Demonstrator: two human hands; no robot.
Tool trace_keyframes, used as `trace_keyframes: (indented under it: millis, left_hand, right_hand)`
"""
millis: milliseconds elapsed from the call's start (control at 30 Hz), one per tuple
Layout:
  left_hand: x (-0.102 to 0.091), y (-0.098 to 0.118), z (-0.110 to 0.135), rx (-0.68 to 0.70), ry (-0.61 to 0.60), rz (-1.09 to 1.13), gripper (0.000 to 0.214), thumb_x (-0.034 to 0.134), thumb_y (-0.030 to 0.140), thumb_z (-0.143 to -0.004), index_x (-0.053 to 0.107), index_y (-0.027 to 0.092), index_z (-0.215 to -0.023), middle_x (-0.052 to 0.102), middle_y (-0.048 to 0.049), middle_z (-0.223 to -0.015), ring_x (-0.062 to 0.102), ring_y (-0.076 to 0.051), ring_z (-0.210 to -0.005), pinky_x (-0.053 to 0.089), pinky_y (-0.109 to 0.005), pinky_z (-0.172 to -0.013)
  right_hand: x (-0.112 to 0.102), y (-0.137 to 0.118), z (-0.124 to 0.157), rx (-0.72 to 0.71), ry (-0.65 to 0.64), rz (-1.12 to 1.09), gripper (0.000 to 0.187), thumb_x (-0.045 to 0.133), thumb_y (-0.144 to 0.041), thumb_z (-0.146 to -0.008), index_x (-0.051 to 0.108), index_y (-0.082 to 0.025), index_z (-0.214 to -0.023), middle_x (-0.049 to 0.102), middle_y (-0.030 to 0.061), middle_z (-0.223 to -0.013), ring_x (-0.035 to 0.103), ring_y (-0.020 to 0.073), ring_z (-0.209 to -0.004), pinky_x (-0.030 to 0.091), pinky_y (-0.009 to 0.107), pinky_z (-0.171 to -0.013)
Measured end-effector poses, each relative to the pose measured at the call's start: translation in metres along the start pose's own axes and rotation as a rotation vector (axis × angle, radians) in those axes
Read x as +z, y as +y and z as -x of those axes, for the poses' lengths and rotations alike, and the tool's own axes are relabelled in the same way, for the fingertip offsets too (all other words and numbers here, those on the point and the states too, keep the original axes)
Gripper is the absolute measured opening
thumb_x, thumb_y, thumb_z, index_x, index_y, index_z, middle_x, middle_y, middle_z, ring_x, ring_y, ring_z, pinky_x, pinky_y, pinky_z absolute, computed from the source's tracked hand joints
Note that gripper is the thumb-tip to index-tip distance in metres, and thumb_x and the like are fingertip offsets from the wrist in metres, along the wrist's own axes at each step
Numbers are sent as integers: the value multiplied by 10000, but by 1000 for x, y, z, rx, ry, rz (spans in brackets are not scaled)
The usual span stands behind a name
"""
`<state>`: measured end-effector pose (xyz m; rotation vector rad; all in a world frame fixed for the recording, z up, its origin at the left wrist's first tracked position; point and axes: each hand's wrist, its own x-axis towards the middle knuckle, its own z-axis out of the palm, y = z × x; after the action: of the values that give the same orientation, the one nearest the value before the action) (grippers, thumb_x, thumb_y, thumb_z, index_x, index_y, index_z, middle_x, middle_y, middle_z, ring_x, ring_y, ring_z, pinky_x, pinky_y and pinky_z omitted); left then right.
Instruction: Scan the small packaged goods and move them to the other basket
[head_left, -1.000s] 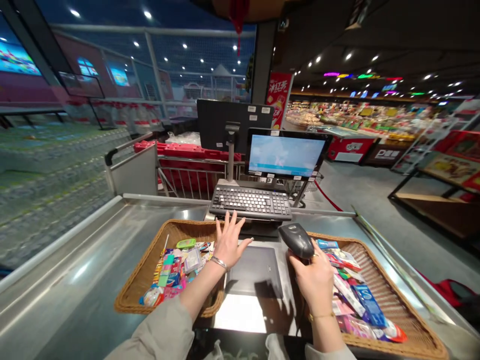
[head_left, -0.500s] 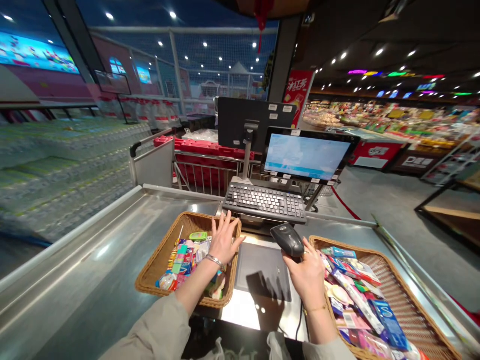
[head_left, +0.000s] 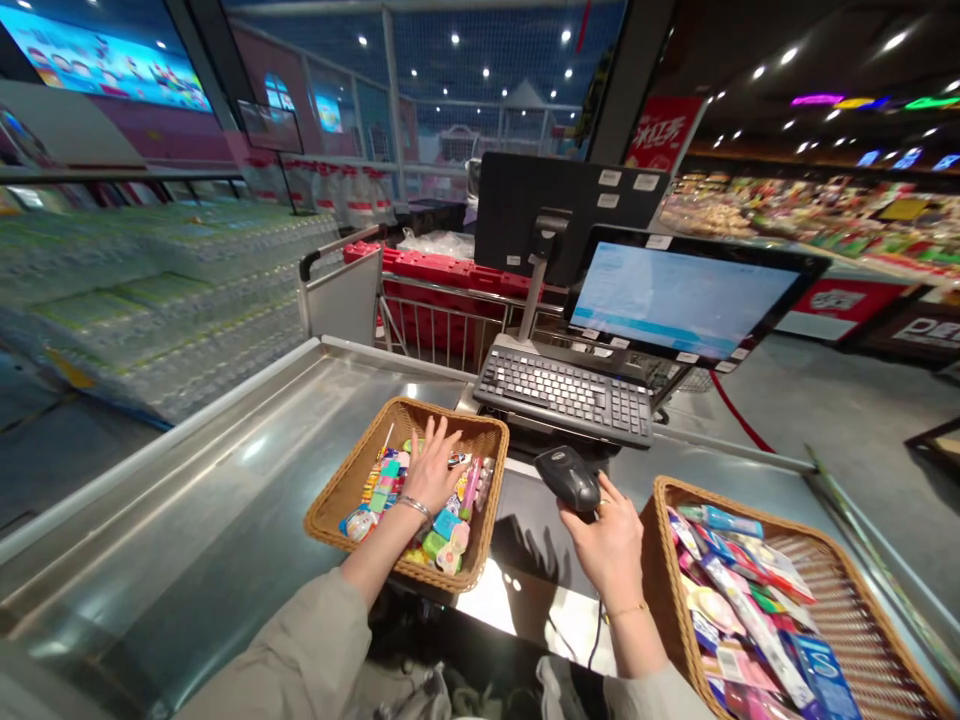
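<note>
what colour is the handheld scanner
The handheld barcode scanner is dark grey, shown best in the head view.

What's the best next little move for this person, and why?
Probably the left hand should lift one small packet from the wicker basket toward the handheld barcode scanner: that hand rests on the packets, and the right hand grips the scanner, ready.

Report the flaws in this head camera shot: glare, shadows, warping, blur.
Head view: the wide lens bows the steel checkout counter into a curve; light glares white on the steel near the right hand, which grips a barcode scanner and throws a finger-shaped shadow across the dark pad; the wrapped bottle stacks at left look smeared.
</note>
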<state>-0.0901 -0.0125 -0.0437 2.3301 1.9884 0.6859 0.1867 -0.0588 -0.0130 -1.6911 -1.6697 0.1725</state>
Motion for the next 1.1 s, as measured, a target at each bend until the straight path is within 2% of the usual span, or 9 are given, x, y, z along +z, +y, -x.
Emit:
trace_keyframes:
  millis: [233, 433, 800, 1100]
  left_hand:
    - [13, -20, 7, -30, -52, -38, 508, 552, 364, -898, 488, 153, -1356, 320, -178, -1556, 155, -326, -1483, 151, -608, -1177]
    - [21, -28, 3, -54, -143, -47, 544, 579, 354, -873, 481, 143, -1365, 321, -187, -1553, 171, -324, -1480, 175, -591, -1178]
    - [52, -28, -14, -38, -292, -46, 586, 599, 339, -846, 449, 145, -1378, 322, -195, -1551, 206, -296, -1474, 202, -533, -1180]
    - [77, -24, -28, -8, -337, -54, 534, 573, 298, -832, 495, 174, -1346, 444, -156, -1491, 349, -293, -1420, 180, -530, -1185]
  right_hand:
    - [15, -4, 2, -11, -65, -4, 318, 574, -410, -706, 718, -172, -860, 712, 151, -1083, 525, 317, -1248, 311, 515, -1075]
    - [25, -1, 3, -9, -92, -21, 302, 571, -421, -698, 709, -183, -821, 715, 142, -1050, 526, 314, -1235, 306, 515, -1077]
    - [34, 2, 0, 17, -113, -14, 318, 577, -422, -687, 717, -184, -846, 715, 135, -1069, 521, 314, -1249, 282, 530, -1101]
    - [41, 0, -7, 17, -152, -11, 309, 576, -397, -694, 723, -178, -855, 704, 146, -1100, 505, 318, -1260, 267, 525, -1110]
